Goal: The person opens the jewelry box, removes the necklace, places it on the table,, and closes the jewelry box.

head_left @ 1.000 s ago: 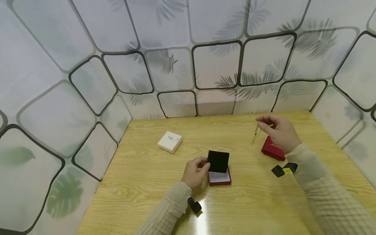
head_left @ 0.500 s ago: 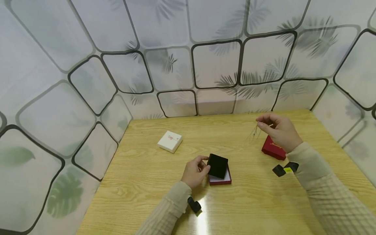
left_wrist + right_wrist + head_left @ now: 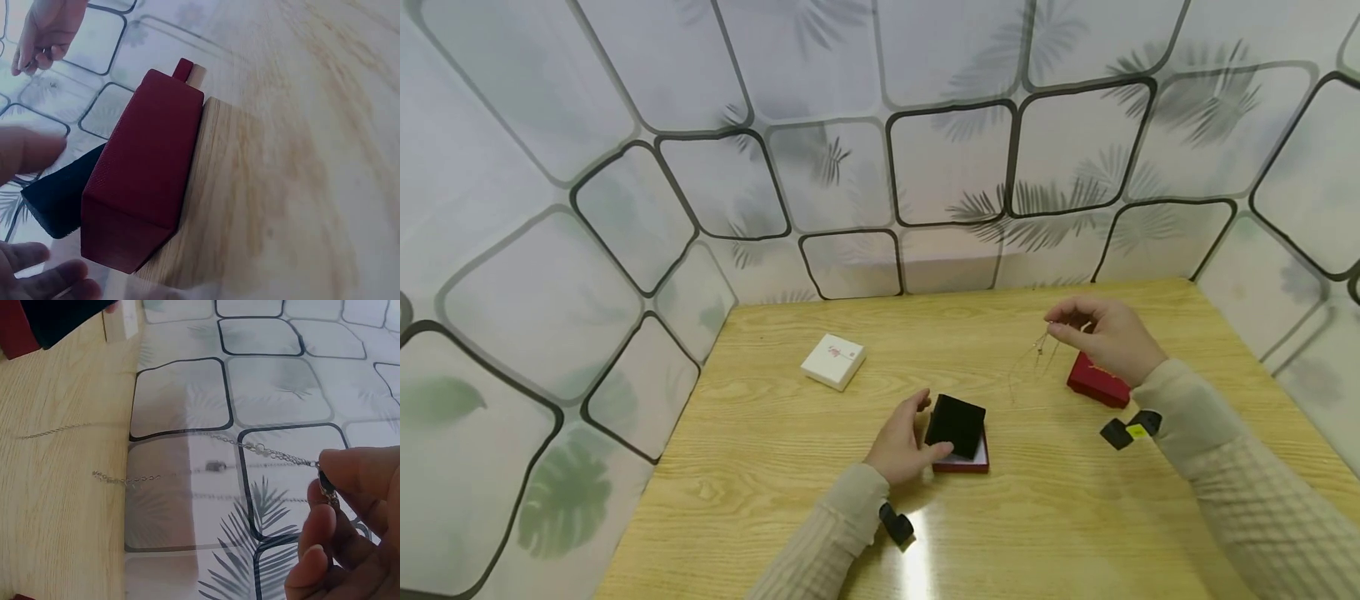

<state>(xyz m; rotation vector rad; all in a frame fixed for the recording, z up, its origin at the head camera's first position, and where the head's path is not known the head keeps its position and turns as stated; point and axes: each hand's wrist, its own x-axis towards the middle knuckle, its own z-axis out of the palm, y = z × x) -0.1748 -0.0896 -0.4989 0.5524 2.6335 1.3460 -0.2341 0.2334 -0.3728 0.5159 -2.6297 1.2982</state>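
Observation:
My right hand [image 3: 1108, 340] pinches a thin silver chain necklace [image 3: 269, 452] between thumb and fingertips, above the table. Its strands hang loose and a small pendant [image 3: 215, 466] shows among them. Closer to me, my left hand [image 3: 901, 443] lies beside a black jewellery pad [image 3: 957, 425], thumb and fingers spread apart. The pad sits tilted and askew on an open red box base [image 3: 962, 469] with a white inside. In the left wrist view, the pad juts out over the rim of the red box [image 3: 144, 150], between thumb and fingers.
A red box lid [image 3: 1096, 385] with gold lettering lies on the table below my right hand. Farther left stands a white box [image 3: 833, 362] with red lettering. Patterned walls enclose the wooden table [image 3: 760, 467] at the back and sides.
The black pad has come down from standing raised to lying tilted on the box base. My left fingers have let go of its edge and spread. The necklace has swung slightly left.

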